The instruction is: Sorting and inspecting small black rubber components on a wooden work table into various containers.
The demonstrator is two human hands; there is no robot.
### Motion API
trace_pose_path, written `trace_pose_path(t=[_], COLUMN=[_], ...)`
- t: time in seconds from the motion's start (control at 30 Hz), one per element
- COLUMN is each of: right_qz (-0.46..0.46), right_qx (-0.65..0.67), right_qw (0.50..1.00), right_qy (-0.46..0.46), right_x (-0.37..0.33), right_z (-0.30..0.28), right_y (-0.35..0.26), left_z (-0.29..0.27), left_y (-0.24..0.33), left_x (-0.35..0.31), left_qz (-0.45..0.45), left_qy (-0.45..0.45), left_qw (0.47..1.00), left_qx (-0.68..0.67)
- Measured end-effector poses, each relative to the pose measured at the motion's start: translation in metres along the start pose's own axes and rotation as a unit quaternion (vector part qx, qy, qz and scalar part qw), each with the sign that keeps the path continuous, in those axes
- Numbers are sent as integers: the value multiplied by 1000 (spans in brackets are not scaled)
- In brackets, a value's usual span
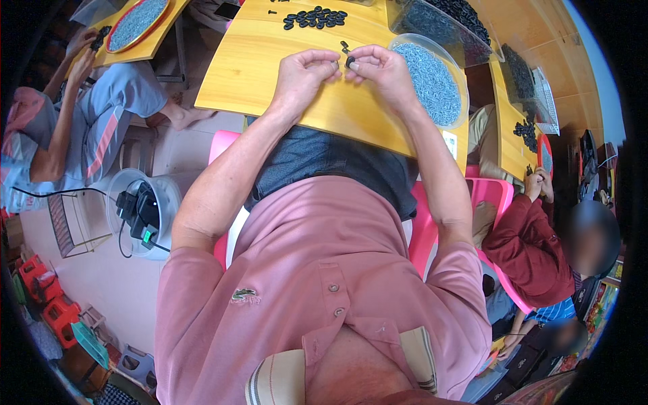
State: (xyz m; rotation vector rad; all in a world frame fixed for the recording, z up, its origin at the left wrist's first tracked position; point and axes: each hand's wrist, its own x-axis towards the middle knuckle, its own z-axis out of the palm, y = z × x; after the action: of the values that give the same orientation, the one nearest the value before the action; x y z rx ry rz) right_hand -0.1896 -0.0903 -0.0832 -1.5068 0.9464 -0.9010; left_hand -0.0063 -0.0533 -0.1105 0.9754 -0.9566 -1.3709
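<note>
Both hands meet over the yellow counter point(270, 74). The right hand point(381, 71) has its fingers pinched shut on a small black ring point(350, 62). The left hand point(300, 74) has its fingers pinched on something tiny; I cannot tell what. To do this well, I think they should hold still and stay near the bowl of grey bits point(432, 81) and the pile of black rings point(314, 18).

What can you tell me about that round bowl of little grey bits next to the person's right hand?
The bowl is round, shallow and clear, plastic by its look. It is filled nearly to the rim with tiny grey metal-looking pieces, too small to make out singly. It sits level on the yellow wooden board, at its right end, just beyond the right hand, which does not touch it. A clear tub of black parts stands behind it.
</note>
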Motion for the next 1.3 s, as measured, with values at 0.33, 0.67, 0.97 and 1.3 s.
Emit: trace_pose_path(t=[0.33, 0.67, 0.97, 1.3], right_qz=[8, 1, 20, 20], right_qx=[-5, -7, -47, -31], right_qw=[1000, 1000, 999, 999], right_qy=[-8, 2, 2, 0], right_x=[-4, -3, -4, -5], right_z=[4, 5, 5, 7], right_y=[-6, -1, -6, -5], left_z=[1, 1, 2, 1], left_y=[1, 0, 3, 2], left_x=[-1, -1, -2, -2], left_qz=[-14, -23, -24, -28], left_qy=[1, -6, -1, -2], left_qw=[1000, 1000, 1000, 1000], left_qx=[-4, 2, 9, -5])
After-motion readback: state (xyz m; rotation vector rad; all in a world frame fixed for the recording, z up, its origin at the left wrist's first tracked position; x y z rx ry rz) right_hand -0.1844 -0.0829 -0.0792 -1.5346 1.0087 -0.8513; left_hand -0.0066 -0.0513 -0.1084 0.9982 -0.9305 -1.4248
